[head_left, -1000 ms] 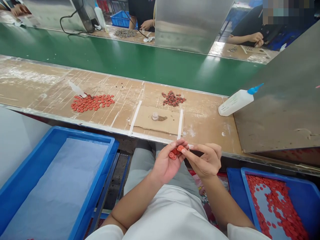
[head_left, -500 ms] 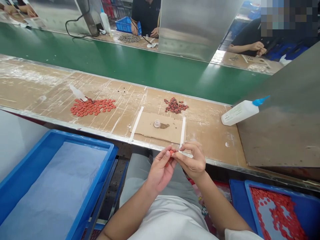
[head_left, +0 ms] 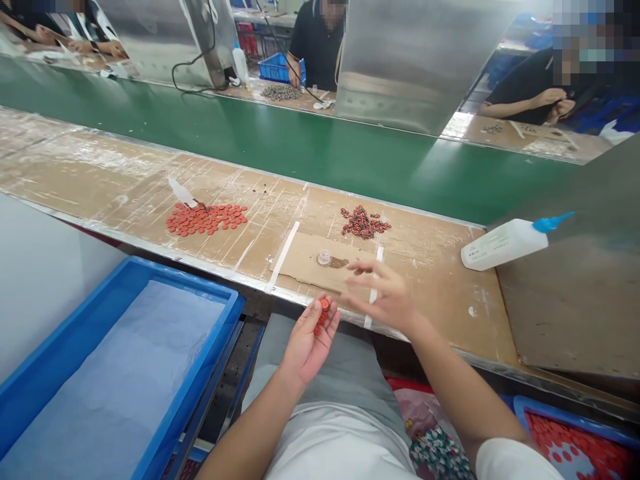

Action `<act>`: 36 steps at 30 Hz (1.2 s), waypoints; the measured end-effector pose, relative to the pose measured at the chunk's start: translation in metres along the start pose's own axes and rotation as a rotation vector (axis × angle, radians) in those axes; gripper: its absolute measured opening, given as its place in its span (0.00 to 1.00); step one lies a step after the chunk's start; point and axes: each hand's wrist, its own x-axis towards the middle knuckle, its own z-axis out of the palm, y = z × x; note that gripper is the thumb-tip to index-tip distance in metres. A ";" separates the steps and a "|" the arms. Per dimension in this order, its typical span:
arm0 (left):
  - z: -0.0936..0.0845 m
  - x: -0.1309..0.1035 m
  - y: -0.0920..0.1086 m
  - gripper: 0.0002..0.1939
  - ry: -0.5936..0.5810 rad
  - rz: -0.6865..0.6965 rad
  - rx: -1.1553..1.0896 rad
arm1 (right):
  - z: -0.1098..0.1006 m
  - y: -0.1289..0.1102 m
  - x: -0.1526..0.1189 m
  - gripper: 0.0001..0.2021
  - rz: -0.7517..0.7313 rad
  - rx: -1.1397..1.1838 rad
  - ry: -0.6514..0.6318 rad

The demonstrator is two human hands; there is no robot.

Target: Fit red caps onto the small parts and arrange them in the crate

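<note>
Several small red discs (head_left: 323, 313) lie in my left hand (head_left: 313, 333), its fingers curled around them just off the bench's front edge. My right hand (head_left: 385, 297) is lifted over the bench edge with its fingers spread and nothing visible in them. Beyond it, a small clear round container (head_left: 324, 257) stands on a piece of cardboard (head_left: 295, 257), beside a dark wet-looking stain. Behind the cardboard is a pile of small red-and-black parts (head_left: 363, 222). To the left lies a spread of red discs (head_left: 205, 220), with a white pointed nozzle-like piece (head_left: 183, 192) at its back.
A white bottle with a blue nozzle (head_left: 505, 245) leans against the metal panel at right. Blue trays (head_left: 230, 300) sit below the bench on both sides. Across the green belt (head_left: 280, 137), other people work at their places.
My right hand has left the left hand, moving up and right over the bench, and its fingers have opened. The left hand still holds discs. The view has shifted somewhat.
</note>
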 end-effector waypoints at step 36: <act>-0.032 0.002 0.039 0.10 0.133 0.252 0.041 | 0.026 0.212 0.174 0.14 0.477 -0.560 -0.524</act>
